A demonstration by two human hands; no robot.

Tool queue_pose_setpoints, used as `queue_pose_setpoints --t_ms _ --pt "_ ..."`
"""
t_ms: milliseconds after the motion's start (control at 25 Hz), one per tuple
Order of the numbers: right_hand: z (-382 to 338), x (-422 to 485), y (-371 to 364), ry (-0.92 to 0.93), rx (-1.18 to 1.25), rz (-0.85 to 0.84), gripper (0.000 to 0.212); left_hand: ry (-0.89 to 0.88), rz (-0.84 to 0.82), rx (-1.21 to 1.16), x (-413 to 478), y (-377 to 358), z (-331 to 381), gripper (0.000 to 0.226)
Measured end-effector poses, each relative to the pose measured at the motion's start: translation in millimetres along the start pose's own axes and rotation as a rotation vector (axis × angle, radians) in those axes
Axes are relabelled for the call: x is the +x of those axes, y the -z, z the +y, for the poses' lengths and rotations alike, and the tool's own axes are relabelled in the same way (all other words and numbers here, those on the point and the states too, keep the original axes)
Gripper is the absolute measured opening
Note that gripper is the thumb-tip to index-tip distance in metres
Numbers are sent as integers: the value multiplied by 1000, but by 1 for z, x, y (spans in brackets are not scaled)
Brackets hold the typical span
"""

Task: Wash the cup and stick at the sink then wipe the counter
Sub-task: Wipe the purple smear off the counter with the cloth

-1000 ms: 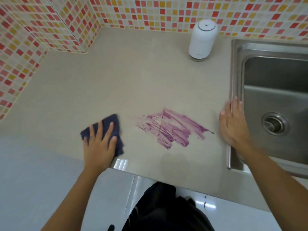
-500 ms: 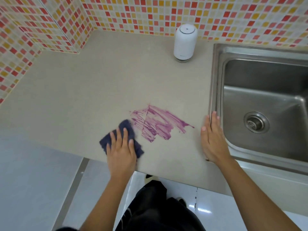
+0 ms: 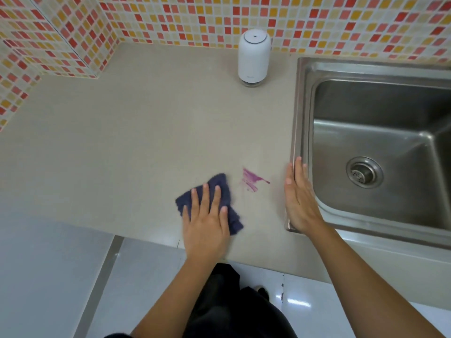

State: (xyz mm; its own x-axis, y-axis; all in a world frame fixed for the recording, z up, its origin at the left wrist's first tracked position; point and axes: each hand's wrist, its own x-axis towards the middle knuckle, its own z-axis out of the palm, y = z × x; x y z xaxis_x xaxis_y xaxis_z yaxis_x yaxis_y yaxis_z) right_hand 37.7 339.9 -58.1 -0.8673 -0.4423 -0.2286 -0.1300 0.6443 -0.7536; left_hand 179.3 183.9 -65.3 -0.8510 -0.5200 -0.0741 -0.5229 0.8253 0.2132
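Observation:
My left hand presses flat on a dark blue cloth lying on the beige counter, near the front edge. Just right of the cloth a small purple smear remains on the counter. My right hand rests flat, fingers together, on the counter against the left rim of the steel sink. The sink basin holds nothing; its drain shows. No cup or stick is in view.
A white cylindrical device stands at the back of the counter beside the sink. Tiled walls in red, orange and cream close the back and left. The counter's front edge drops to a glossy white floor.
My left hand slid the cloth rightward across the purple stain, and most of the stain is gone. My right hand stayed at the sink's rim. The view shifted left.

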Motion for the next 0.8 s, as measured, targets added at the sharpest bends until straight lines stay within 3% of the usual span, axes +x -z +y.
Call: queue_pose_setpoints --t_ms 160,200,280,360,440,560,680,720,800 --pt "-3 -3 0 -4 12 -9 40 310 15 -92 74 4 -6 52" --pt "-2 -2 -1 -4 14 -10 40 279 -3 -76 96 3 8 52" --pt "0 0 -1 -19 58 -9 44 30 -7 -41 101 -5 43 51" --pt "2 4 -1 -32 104 -16 49 -289 -18 17 52 -13 56 51" --pt "5 5 0 -48 117 -28 53 -443 -62 47 -9 -9 31 51" --pt "3 2 1 -66 144 -31 54 -283 -18 31 3 0 -10 52" --pt "1 1 1 -74 170 -16 55 5 26 8 79 -2 13 50" --pt "3 2 -1 -65 167 -11 54 -9 8 4 86 -5 34 50" --pt "9 8 -3 -38 147 -14 53 -246 42 13 59 -19 63 48"
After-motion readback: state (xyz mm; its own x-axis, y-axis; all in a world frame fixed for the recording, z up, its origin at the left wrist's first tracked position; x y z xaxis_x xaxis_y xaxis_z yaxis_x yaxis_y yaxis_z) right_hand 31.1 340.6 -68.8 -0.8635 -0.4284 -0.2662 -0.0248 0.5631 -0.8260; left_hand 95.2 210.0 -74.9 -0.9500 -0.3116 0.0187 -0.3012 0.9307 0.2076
